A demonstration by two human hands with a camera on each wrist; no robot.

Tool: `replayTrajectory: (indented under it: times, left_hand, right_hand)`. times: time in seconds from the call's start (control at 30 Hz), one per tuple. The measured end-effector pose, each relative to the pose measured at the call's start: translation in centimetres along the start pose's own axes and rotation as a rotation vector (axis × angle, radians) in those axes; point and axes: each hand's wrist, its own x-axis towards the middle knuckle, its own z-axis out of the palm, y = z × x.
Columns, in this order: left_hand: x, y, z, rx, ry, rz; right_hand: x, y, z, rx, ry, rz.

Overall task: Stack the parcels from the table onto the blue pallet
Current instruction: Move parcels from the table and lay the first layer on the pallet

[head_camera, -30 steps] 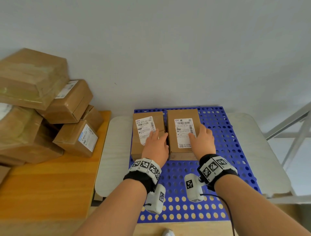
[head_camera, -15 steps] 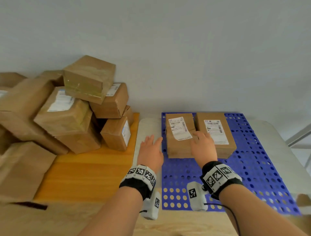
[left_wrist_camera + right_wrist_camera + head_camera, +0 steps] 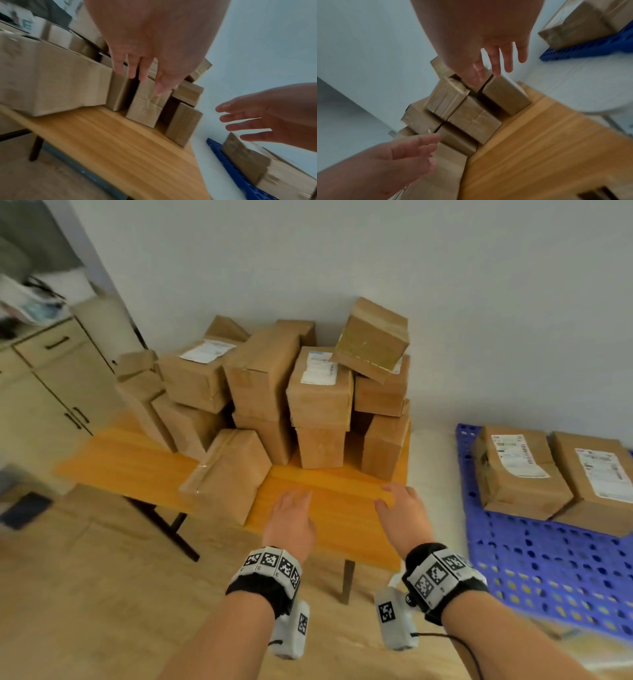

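Several brown parcels (image 3: pixel 291 392) are heaped on the orange wooden table (image 3: pixel 329 508); the nearest upright one (image 3: pixel 320 436) stands straight ahead of both hands. My left hand (image 3: pixel 291 518) and right hand (image 3: pixel 404 511) hover over the table's front part, fingers straight, holding nothing. In the wrist views the left hand (image 3: pixel 142 70) and right hand (image 3: pixel 498 63) reach toward the heap with fingers spread. Two labelled parcels (image 3: pixel 517 470) (image 3: pixel 596 484) lie side by side on the blue pallet (image 3: pixel 548 563) at the right.
A large parcel (image 3: pixel 229 474) leans over the table's front left edge. A white surface (image 3: pixel 431 460) lies between table and pallet. A beige cabinet (image 3: pixel 44 385) stands at the far left. The floor is wooden.
Both hands have left the two parcels on the pallet and swung left to the table. The view has turned left, bringing the whole heap into sight.
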Motion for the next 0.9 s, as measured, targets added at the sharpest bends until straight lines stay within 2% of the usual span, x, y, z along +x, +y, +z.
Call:
replayTrajectory:
  times: [0.23, 0.6, 0.9]
  left_hand:
    - [-1.3, -8.7, -3.6, -0.03, 0.046, -0.105]
    - [4.1, -15.7, -7.8, -0.096, 0.203, -0.365]
    - [8.5, -18.7, -8.2, -0.175, 0.073, -0.556]
  right_hand:
    - [-1.8, -6.9, 6.7, -0.019, -0.198, -0.059]
    - [4.1, -15.3, 14.0, -0.001, -0.426, -0.183]
    - [7.4, -18.2, 18.3, 0.005, -0.523, -0.181]
